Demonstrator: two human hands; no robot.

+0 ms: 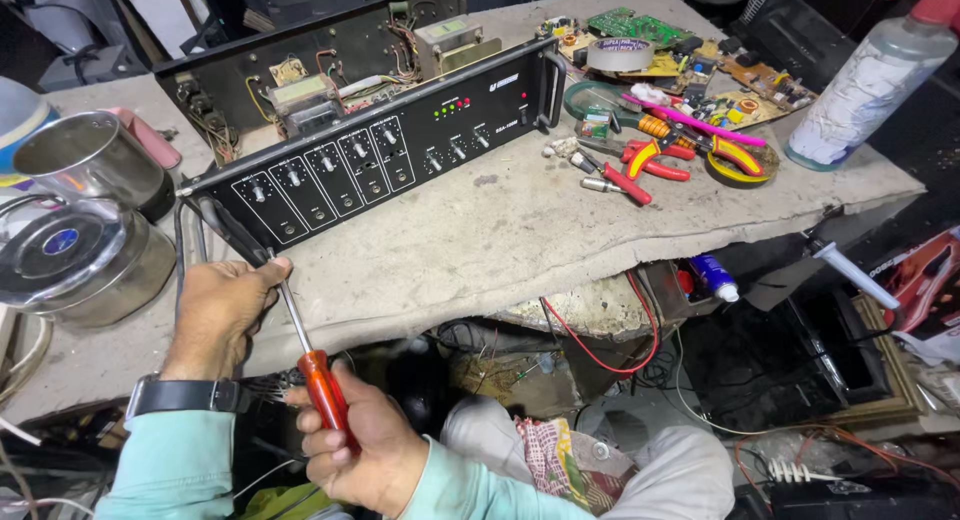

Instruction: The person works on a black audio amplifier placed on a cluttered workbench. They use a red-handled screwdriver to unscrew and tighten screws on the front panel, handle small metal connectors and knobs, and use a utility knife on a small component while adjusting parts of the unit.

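Note:
A black amplifier chassis [380,150] with rows of knobs lies open on the worn grey bench [500,240]. My right hand [360,450] grips the red handle of a screwdriver [320,380], whose shaft runs up to the lower left corner of the front panel. My left hand [220,310] rests on the bench at that corner, fingers pinching the shaft near its tip by the panel's handle. A dark watch sits on my left wrist.
Red-handled pliers [640,165], a tape roll [618,52], circuit boards [690,50] and a spray bottle [870,80] lie at the right. Metal pots [80,210] stand at the left. Wires and clutter hang under the bench's front edge.

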